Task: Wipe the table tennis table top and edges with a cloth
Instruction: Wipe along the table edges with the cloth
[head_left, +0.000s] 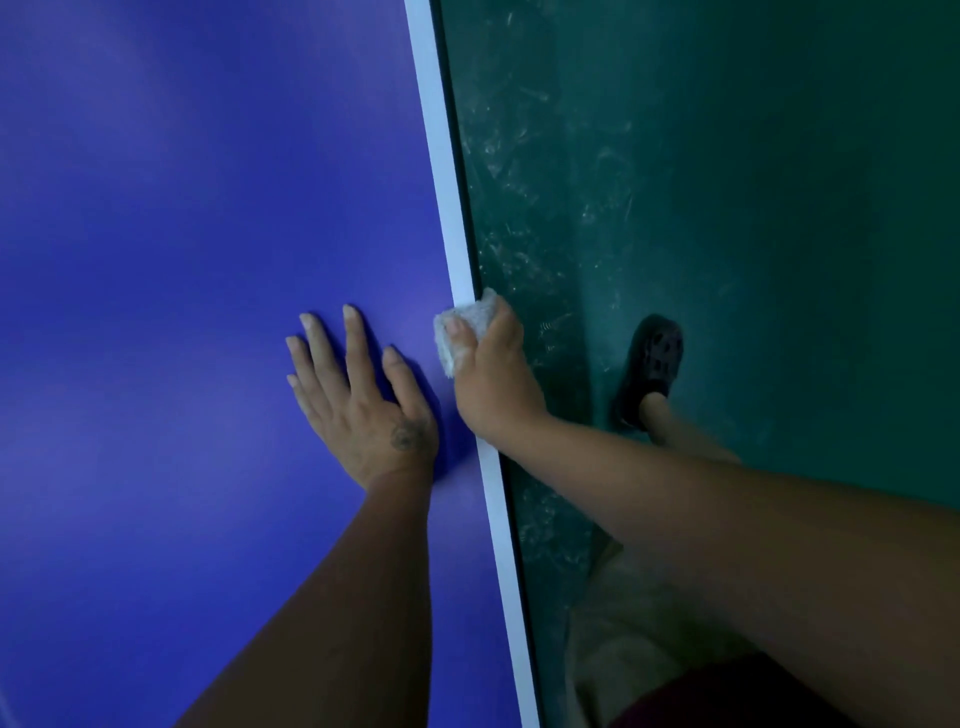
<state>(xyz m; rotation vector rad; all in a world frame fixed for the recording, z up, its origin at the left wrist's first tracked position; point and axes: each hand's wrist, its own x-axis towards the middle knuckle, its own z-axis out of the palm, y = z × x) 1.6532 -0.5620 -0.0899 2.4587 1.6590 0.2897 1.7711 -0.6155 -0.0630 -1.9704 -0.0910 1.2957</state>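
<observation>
Table (182, 208): blue top, fills the left of view; white edge stripe (441, 156) runs near to far along its right side.
Cloth (467, 322): small, pale, bunched; sits on the stripe at the table's right edge.
Right hand (493, 374): curled round the cloth, pressing it onto the edge.
Left hand (363, 405): flat on the top, fingers straight and spread, holding nothing; just left of the cloth.
Floor (727, 208): green, scuffed, right of the table; dark shoe (649, 364) on it.
Step in hand: edge wipe along the right side, by judgement.
Done: cannot tell; no streaks, dust or damp separating wiped from unwiped.
Left: stripe extends both far of and near of the cloth; other edges out of view. Probably mid-task.
</observation>
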